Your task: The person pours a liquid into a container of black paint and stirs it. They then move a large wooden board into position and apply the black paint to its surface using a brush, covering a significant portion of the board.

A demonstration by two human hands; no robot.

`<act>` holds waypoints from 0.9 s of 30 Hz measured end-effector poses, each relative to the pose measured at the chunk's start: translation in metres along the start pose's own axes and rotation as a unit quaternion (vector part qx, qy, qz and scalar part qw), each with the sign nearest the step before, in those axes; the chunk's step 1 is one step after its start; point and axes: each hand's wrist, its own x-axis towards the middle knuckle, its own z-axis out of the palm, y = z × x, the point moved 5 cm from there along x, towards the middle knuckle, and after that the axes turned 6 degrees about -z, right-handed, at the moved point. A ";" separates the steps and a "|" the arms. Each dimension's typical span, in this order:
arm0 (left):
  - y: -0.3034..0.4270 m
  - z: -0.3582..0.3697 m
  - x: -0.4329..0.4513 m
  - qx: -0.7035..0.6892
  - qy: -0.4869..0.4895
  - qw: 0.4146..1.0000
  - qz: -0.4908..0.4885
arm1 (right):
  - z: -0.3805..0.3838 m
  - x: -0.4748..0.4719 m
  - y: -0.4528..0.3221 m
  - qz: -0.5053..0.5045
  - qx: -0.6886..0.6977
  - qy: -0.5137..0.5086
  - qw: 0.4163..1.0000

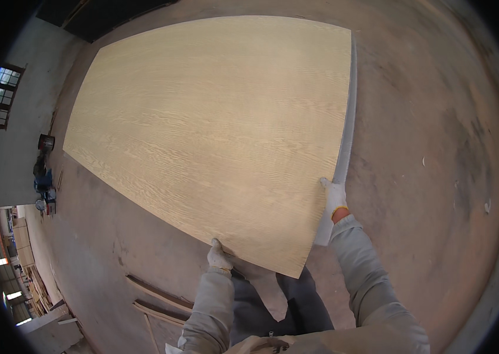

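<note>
A large, thin wood-grained sheet [214, 124], pale yellow, fills the middle of the head view. Its near corner points toward my legs. My left hand [219, 256], in a white knit glove, grips the near left edge with the thumb on top; its fingers are hidden underneath. On the right edge my right hand [334, 197], in a white glove with a yellow cuff, holds the sheet the same way, thumb on the face. A pale grey layer or stack [345, 159] shows below the sheet along its right side; how far it extends underneath is hidden.
Wooden strips [161, 294] lie on the concrete floor [408, 177] at the lower left. A bucket [46, 142] and other items stand by the left wall [24, 163]. Stacked boards [23, 239] are at the far left. A dark panel [99, 17] is at the top left.
</note>
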 end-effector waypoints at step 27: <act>-0.042 0.068 -0.016 0.258 -0.025 0.938 -0.230 | -0.078 0.107 0.016 0.102 -0.196 0.008 0.975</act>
